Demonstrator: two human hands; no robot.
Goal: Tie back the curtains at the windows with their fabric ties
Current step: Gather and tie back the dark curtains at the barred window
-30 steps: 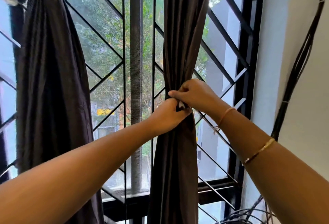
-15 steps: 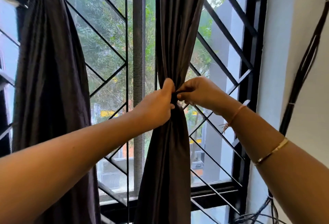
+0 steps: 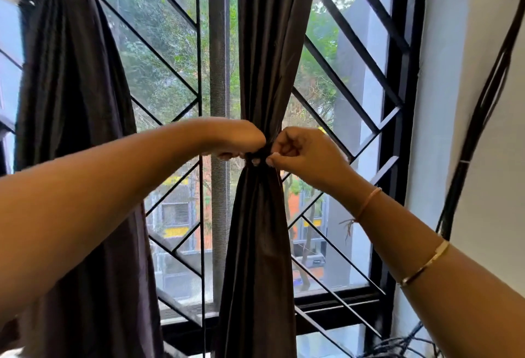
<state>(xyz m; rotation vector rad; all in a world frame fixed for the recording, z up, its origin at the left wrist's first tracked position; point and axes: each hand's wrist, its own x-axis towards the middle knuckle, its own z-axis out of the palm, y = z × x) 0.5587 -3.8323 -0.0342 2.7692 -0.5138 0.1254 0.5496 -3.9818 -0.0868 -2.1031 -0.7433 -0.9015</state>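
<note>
The curtain (image 3: 264,79) hangs gathered at mid-window, cinched by its fabric tie (image 3: 255,156). Left hand (image 3: 238,141) and right hand (image 3: 301,153) each pinch a tie end (knot mostly hidden); pulling evenly outward should seat it snug without slipping.

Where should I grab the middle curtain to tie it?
Grab the middle curtain at its pinched waist, where the fabric tie cinches it thinnest. Come from both sides, as the left hand and right hand do; above and below, the fabric fans out too wide.
</note>
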